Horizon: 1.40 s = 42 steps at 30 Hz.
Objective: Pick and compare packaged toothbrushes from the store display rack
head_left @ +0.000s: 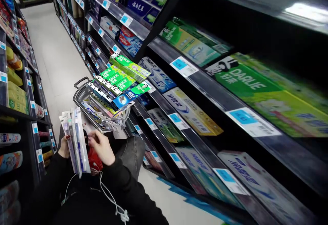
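My left hand [64, 147] is closed around several toothbrush packs [79, 143], long clear-and-white sleeves held nearly upright in front of my body. Just right of them, my right hand [103, 147] has its fingers bent inward; what its fingertips hold, if anything, is hidden. A red item [94, 159] shows below that hand, against my dark clothing. Beyond both hands stands a grey shopping basket [81, 94]. Green Darlie toothpaste boxes [118, 78] are piled at its far side, and more toothbrush packs [98, 113] lie loosely inside.
Shelves of toothpaste boxes [252, 81] rise close on my right, with price tags [244, 117] along their edges. Bottles [11, 161] and cartons fill the left shelves. A pale floor aisle [48, 43] runs ahead between them. A white cord [112, 201] hangs over my lap.
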{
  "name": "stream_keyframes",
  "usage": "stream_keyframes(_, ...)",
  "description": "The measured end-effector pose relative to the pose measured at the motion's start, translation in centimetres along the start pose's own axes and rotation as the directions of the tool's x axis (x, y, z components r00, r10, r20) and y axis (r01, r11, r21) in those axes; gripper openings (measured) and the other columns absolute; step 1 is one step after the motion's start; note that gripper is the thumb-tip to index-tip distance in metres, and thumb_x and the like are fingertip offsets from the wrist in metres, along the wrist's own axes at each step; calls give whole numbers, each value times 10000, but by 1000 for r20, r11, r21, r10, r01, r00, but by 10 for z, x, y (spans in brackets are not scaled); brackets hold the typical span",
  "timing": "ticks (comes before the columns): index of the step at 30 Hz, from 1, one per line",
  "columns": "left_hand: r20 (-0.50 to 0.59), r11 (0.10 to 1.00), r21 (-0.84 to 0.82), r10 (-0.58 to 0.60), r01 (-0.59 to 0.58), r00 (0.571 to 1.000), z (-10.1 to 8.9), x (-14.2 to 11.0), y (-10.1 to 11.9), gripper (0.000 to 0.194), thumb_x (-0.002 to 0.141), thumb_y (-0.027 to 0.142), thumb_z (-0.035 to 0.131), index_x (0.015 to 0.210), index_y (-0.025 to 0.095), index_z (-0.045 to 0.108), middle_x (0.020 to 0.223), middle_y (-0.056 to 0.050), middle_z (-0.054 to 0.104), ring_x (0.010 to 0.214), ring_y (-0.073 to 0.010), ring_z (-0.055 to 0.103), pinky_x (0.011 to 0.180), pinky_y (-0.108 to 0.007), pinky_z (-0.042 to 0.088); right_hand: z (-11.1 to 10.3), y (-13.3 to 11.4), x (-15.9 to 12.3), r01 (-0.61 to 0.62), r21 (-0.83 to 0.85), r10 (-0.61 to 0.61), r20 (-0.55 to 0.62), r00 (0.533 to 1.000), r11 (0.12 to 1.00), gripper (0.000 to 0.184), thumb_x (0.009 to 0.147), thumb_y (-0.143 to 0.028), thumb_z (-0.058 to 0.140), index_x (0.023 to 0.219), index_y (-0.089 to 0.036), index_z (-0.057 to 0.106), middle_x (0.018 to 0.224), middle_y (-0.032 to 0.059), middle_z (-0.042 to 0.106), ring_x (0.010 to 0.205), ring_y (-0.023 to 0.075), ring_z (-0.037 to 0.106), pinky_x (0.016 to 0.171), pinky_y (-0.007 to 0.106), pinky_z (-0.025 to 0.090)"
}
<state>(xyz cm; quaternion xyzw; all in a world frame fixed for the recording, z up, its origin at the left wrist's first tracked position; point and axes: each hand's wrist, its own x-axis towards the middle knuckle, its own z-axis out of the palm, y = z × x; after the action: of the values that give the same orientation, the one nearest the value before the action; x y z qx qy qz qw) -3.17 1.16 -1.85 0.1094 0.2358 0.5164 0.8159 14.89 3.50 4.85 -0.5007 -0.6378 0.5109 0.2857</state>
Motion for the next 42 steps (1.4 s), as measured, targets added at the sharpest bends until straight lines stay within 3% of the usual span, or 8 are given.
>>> stream_keyframes(7, -242, 995, 44, -78, 91, 967, 26, 23, -41, 305, 570, 214, 651, 846, 84, 661, 677, -63, 694, 570, -212, 646, 579, -313, 534, -12, -13, -52, -116, -281, 13, -344, 939, 953, 165, 877, -249, 406, 747, -175, 476, 679, 15, 537, 648, 152, 533, 620, 256, 375)
stream_keyframes(15, -235, 975, 1, -217, 223, 948, 51, 21, -70, 233, 594, 272, 646, 771, 123, 671, 618, -54, 678, 719, -290, 669, 718, -423, 532, -30, -24, -78, -241, -219, 45, -646, 762, 945, 200, 921, -303, 329, 810, -193, 454, 703, 51, 583, 592, 168, 548, 554, 280, 357)
stream_keyframes(19, -107, 928, -67, -372, 367, 922, 57, 16, -72, 404, 623, 387, 653, 913, 107, 668, 675, -68, 683, 692, -262, 664, 704, -399, 534, -50, -26, -78, -162, 144, 217, -658, 721, 976, 179, 901, -350, 365, 804, -208, 414, 625, -10, 519, 517, 139, 512, 502, 261, 371)
stream_keyframes(23, 102, 911, -166, -365, 378, 925, 58, 14, -67, 592, 676, 432, 632, 1191, 151, 553, 990, -72, 684, 855, -217, 654, 763, -321, 530, -62, -20, -76, 24, 591, 353, -514, 782, 807, 222, 880, -442, 404, 835, -229, 363, 552, -76, 469, 368, 100, 454, 379, 219, 360)
stream_keyframes(33, 303, 972, -138, -140, 189, 943, 39, 18, -25, 557, 741, 385, 591, 1259, 216, 477, 1319, -28, 517, 1031, -217, 595, 856, -343, 520, -70, -31, -97, 157, 445, 261, -737, 624, 882, 254, 850, -487, 460, 867, -235, 431, 497, -53, 473, 339, 133, 482, 327, 239, 373)
stream_keyframes(37, 309, 985, -116, -84, 125, 947, 40, 18, -16, 532, 751, 408, 573, 1248, 245, 476, 1329, -23, 506, 1034, -212, 586, 845, -340, 526, -82, -33, -96, 256, 617, 267, -626, 732, 744, 253, 844, -476, 486, 838, -237, 406, 478, -81, 444, 297, 87, 391, 302, 197, 318)
stream_keyframes(40, 306, 986, -107, -86, 124, 948, 41, 18, -13, 533, 750, 418, 573, 1249, 263, 474, 1329, -18, 505, 1024, -209, 587, 850, -340, 524, -91, -24, -93, 277, 856, 129, -364, 922, 437, 236, 834, -407, 534, 810, -230, 380, 408, -139, 349, 206, 36, 206, 249, 153, 215)
stream_keyframes(42, 309, 986, -100, -100, 137, 946, 41, 17, -13, 538, 738, 415, 588, 1244, 270, 478, 1325, -18, 510, 1018, -206, 591, 854, -337, 523, -92, -12, -89, 284, 941, -31, -284, 958, 183, 260, 832, -406, 541, 794, -229, 354, 364, -179, 258, 164, 14, 58, 222, 131, 133)
